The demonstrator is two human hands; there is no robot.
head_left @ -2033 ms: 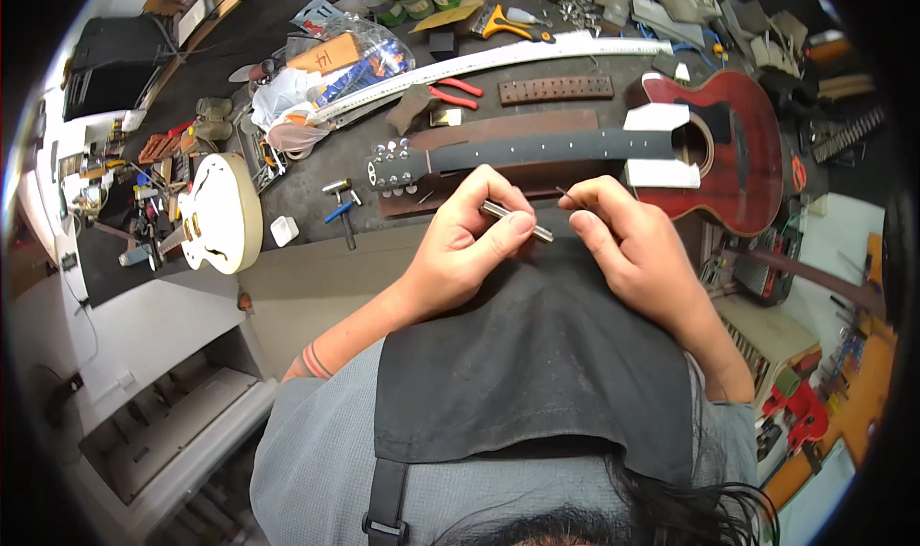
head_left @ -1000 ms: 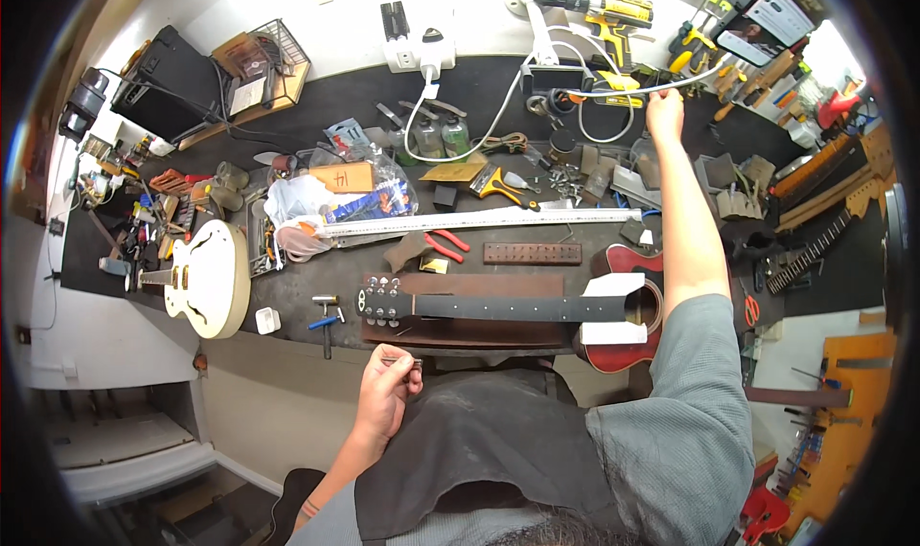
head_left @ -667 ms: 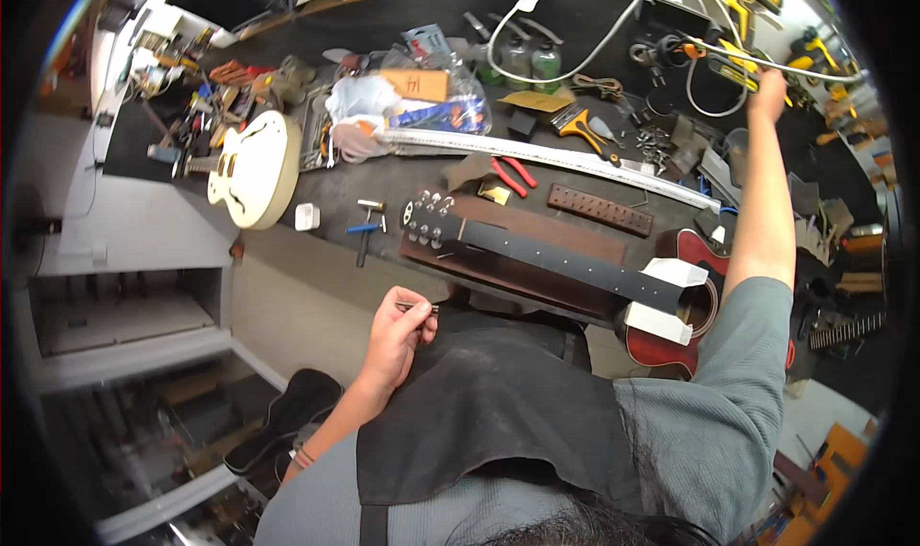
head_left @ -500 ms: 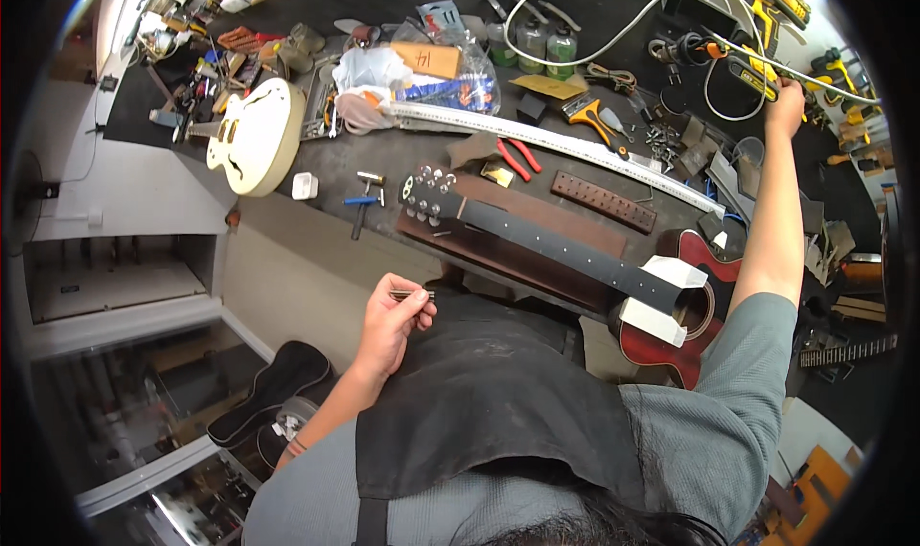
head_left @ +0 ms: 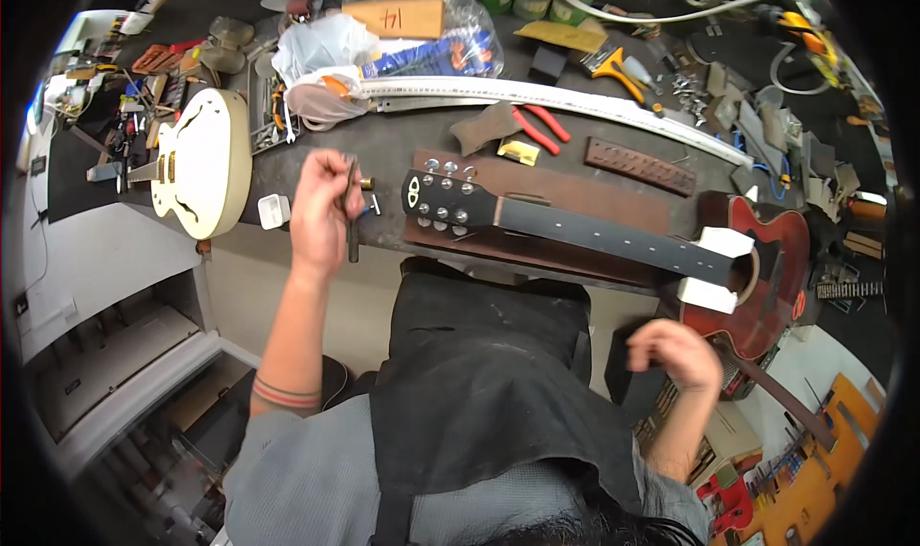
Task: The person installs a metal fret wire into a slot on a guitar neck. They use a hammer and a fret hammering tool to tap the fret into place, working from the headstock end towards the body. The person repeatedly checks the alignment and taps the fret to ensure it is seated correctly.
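My left hand point(head_left: 321, 211) is raised over the near bench edge, its fingers closed on a thin dark strip-like piece point(head_left: 351, 177). Beneath it lies a small hammer with a brass-coloured head point(head_left: 367, 183) and some blue, partly hidden by the hand. My right hand point(head_left: 678, 354) hangs in front of the bench, fingers loosely bent and apart, slightly blurred, with nothing visible in it. Between the hands a stringless guitar neck point(head_left: 594, 235) stretches across the bench, from a black headstock with tuners point(head_left: 441, 199) to a red body point(head_left: 781, 268). White pieces point(head_left: 709, 294) flank the fretboard by the soundhole.
A cream hollow-body guitar point(head_left: 213, 163) lies at the left beside a small white box point(head_left: 274, 212). Behind the neck are a long white straightedge point(head_left: 537, 96), red-handled pliers point(head_left: 541, 129) and a brown drilled block point(head_left: 640, 166). Plastic bags point(head_left: 326, 48) and jars stand farther back.
My right arm has come back from the yellow tool at the far right to the near side. The left hand has risen leftward over the hammer. The whole view has shifted.
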